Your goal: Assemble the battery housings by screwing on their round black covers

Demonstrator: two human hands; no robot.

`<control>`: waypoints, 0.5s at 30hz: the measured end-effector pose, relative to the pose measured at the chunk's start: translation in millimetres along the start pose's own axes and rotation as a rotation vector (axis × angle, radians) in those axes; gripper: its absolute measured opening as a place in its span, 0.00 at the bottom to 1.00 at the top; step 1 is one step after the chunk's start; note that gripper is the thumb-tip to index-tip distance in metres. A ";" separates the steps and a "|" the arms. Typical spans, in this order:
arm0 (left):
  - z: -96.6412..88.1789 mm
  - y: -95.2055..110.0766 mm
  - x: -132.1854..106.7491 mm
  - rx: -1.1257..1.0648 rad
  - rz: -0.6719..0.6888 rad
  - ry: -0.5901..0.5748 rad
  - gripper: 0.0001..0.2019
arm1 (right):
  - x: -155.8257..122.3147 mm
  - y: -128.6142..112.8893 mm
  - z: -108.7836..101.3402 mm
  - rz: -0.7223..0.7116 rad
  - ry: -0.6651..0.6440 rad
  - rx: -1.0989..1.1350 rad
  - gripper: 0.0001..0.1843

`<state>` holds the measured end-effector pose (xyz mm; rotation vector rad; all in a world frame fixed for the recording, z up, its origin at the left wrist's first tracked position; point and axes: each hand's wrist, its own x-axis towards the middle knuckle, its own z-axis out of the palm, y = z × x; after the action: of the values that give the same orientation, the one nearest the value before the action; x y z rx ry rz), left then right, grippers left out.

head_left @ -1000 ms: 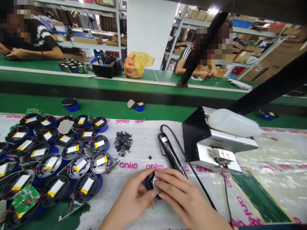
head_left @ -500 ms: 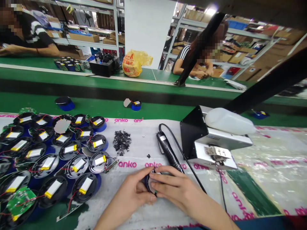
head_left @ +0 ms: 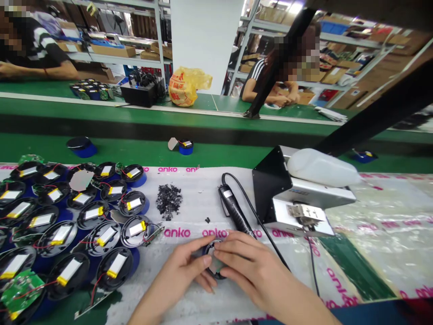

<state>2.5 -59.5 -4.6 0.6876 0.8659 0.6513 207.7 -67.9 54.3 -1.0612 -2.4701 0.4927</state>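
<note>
My left hand (head_left: 184,273) and my right hand (head_left: 248,268) meet low in the middle of the view, both closed round a small round black disc unit (head_left: 213,262) that rests on the white plastic sheet (head_left: 199,203). The fingers of my right hand lie over its top, and my left thumb and fingers pinch its left rim. Most of the unit is hidden by the fingers. A black pen-shaped corded tool (head_left: 235,214) lies just beyond my right hand.
Several round black units with batteries (head_left: 84,221) cover the left of the sheet. A heap of small black parts (head_left: 168,201) lies in the middle. A metal dispenser machine (head_left: 299,194) stands right. Two other people work across the green conveyor belt (head_left: 135,122).
My hands and the disc unit have stayed in the same place while my fingers shifted slightly round it. The view has drifted a little.
</note>
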 end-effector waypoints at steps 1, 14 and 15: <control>1.3 0.4 0.7 0.000 -0.001 0.020 0.38 | 0.3 -0.7 -0.2 0.005 0.007 0.009 0.13; 5.0 -10.1 0.1 0.053 0.031 0.117 0.35 | 6.4 5.9 -4.5 0.006 -0.040 0.124 0.16; 4.2 -12.2 0.4 0.049 0.034 0.112 0.34 | 7.1 6.3 -4.6 0.008 -0.036 0.126 0.16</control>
<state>9.0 -67.8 -12.0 0.7161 0.9777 0.7068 209.3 -57.8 56.9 -1.0206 -2.4303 0.6665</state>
